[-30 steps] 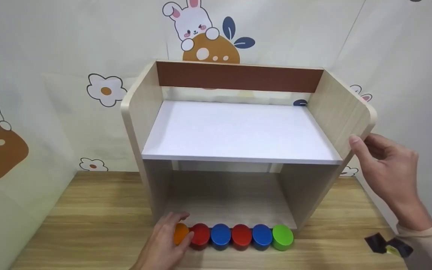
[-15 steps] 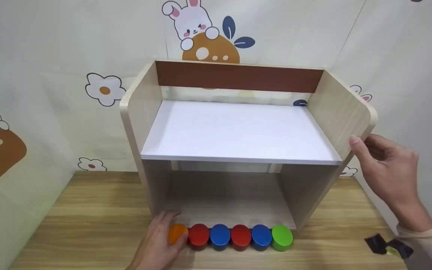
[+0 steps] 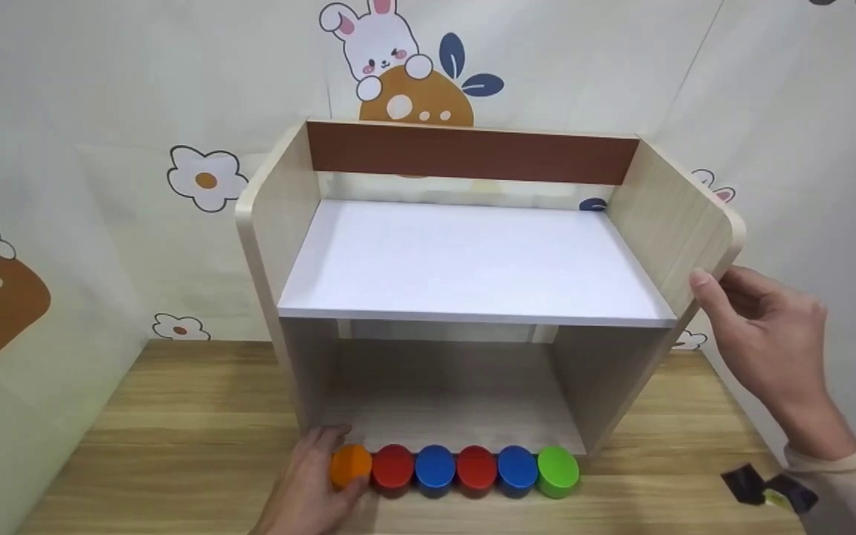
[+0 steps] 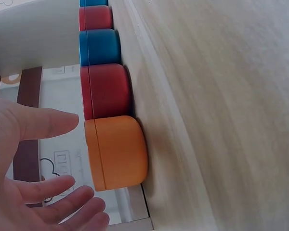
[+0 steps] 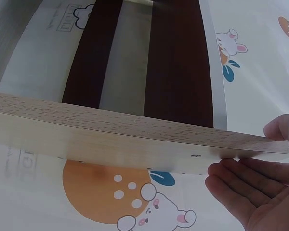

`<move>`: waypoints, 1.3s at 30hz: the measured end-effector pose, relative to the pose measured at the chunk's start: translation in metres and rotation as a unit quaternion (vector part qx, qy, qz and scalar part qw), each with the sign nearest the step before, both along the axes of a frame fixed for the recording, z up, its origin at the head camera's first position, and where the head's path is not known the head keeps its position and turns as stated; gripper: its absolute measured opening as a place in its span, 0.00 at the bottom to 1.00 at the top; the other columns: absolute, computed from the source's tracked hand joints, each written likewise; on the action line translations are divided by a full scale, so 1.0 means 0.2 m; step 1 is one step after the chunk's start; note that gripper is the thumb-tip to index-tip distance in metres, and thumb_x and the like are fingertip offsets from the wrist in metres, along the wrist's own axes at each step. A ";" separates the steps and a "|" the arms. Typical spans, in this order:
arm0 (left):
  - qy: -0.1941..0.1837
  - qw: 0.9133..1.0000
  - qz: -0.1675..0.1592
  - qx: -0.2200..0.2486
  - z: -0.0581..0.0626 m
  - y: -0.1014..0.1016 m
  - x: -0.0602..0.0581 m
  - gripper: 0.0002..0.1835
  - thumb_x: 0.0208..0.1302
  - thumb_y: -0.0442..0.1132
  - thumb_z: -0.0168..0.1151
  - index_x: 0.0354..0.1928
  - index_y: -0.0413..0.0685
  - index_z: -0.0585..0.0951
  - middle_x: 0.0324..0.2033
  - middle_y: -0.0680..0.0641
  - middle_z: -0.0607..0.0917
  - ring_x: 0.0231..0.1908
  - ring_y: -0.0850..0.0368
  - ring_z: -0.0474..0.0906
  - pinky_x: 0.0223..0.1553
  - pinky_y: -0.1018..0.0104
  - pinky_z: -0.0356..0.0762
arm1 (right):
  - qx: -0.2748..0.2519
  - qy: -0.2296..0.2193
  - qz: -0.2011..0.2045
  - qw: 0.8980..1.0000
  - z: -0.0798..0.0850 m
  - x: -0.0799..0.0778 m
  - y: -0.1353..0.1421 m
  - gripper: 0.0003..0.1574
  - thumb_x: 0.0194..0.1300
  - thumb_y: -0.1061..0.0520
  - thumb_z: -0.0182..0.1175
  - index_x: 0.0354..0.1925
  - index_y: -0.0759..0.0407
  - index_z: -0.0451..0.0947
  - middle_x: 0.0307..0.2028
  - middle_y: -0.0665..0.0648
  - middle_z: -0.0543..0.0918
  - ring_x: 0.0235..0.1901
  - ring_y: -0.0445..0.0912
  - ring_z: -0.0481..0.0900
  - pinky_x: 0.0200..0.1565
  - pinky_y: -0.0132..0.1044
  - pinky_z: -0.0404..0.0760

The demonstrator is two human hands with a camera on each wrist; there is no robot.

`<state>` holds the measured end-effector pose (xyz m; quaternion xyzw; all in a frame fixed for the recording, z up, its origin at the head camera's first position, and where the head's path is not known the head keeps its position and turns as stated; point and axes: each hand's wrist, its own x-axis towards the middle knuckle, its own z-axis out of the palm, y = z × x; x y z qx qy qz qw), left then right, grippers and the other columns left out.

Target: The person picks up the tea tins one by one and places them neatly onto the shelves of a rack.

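Observation:
In the head view my left hand [image 3: 307, 479] is around the left side of an orange round lidded tin [image 3: 351, 467], at the left end of a row. The left wrist view shows its thumb and fingers spread, with a gap between them and the orange tin [image 4: 118, 151]. Right of it stand a red tin [image 3: 393, 467], a blue tin [image 3: 435, 467], another red, another blue and a green tin [image 3: 558, 468]. My right hand [image 3: 770, 342] pinches the right side panel [image 3: 677, 215] of a small wooden shelf, thumb at its front edge, fingertips against the outer face [image 5: 197, 156].
The shelf's white upper board [image 3: 472, 260] and pale lower board [image 3: 450, 386] lie behind the row of tins. A brown back rail [image 3: 472, 152] joins the side panels. Rabbit-printed sheeting [image 3: 123, 89] encloses the wood-grain table [image 3: 175, 438] at back and sides.
My left hand has shifted slightly left, uncovering more of the orange tin. The row of tins and my right hand on the side panel look unchanged.

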<state>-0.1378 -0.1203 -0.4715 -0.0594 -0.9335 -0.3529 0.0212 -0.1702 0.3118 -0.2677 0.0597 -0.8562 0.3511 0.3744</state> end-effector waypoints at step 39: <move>-0.053 0.996 -0.003 0.072 -0.07 -0.02 -0.01 0.36 0.43 0.30 0.82 0.56 0.35 0.76 0.51 0.42 0.79 0.46 0.48 0.76 0.58 0.42 0.75 | 0.002 -0.024 -0.026 0.999 -0.01 0.00 0.00 0.24 0.70 0.51 0.64 0.53 0.69 0.83 0.46 0.70 0.86 0.36 0.16 0.74 0.40 0.13 0.71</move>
